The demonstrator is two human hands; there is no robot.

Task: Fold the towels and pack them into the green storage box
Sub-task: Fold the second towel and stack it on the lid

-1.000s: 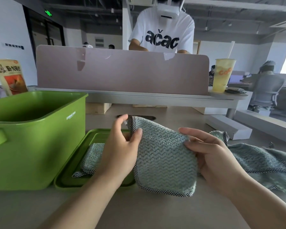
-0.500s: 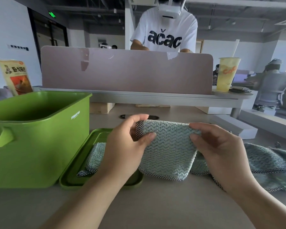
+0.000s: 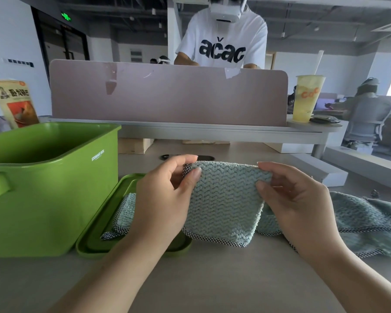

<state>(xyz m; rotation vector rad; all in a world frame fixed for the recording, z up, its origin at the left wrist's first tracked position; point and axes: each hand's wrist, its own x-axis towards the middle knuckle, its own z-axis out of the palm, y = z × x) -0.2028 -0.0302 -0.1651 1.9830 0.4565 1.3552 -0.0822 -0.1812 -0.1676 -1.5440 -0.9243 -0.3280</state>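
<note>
Folded towel (image 3: 224, 204): pale teal, wavy zigzag weave, black-and-white checked edging.
Second towel (image 3: 124, 213): same teal, same checked trim.
Loose towel (image 3: 359, 220), right edge of table: teal, slightly greyer, checked border.
Storage box (image 3: 43, 199), left edge of table: bright green, small white lettering.
Lid (image 3: 104, 222): matching green.
Table (image 3: 212, 279): plain pale beige.
Partition (image 3: 167, 98), far edge: plain dusty mauve-pink.
Cup (image 3: 308, 98): yellow, orange lettering.
T-shirt (image 3: 221, 35): white, black lettering.

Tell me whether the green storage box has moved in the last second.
No. The green storage box stands at the left edge of the lid, just as before.
</note>
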